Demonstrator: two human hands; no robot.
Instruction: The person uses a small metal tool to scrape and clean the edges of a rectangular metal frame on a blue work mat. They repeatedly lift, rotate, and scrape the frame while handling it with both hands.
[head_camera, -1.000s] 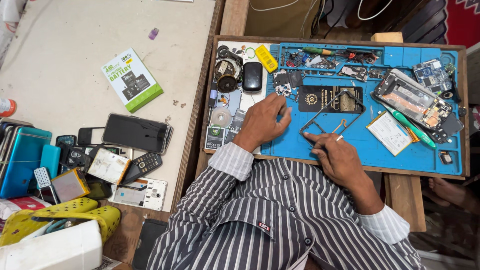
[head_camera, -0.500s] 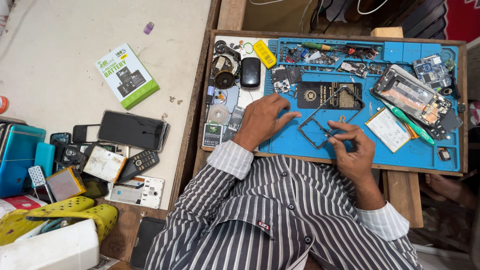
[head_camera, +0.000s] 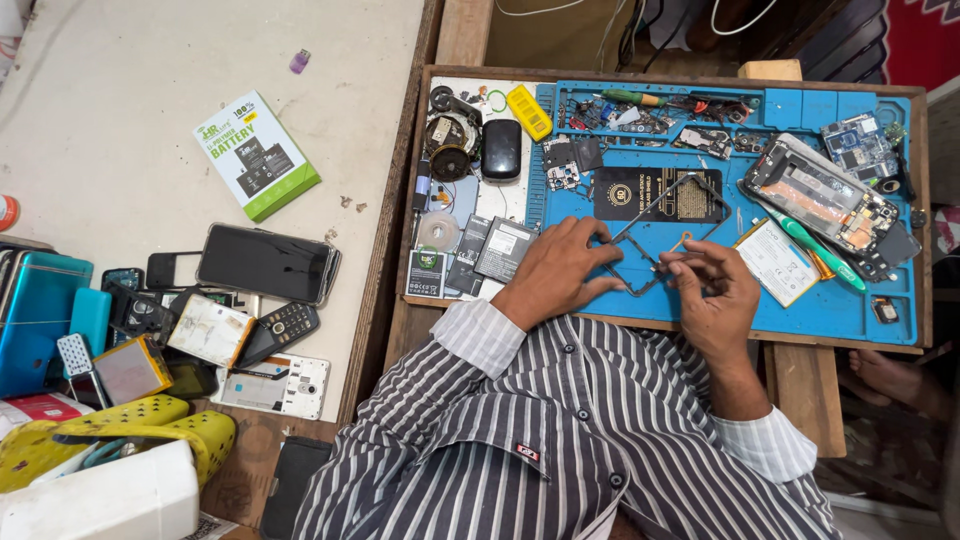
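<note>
A thin dark phone frame (head_camera: 655, 215) lies tilted on the blue work mat (head_camera: 700, 300). My left hand (head_camera: 552, 272) rests on the mat and pinches the frame's near left corner. My right hand (head_camera: 712, 290) has its fingertips closed on a small thin part at the frame's near right edge; what the part is I cannot tell. A black rectangular card (head_camera: 660, 192) lies under the frame's far end. My striped shirt sleeves fill the bottom of the view.
An opened phone (head_camera: 825, 205), a white battery (head_camera: 775, 262) and a green-handled tool (head_camera: 810, 245) lie right of my hands. Small parts fill the mat's far trays. Left on the floor: a green-and-white box (head_camera: 257, 155), several phones (head_camera: 265, 263), yellow sandals (head_camera: 110, 430).
My right hand has moved right along the frame's near edge and lifted slightly, fingertips pinching. The frame has shifted and tilted. My left hand stays on its left corner.
</note>
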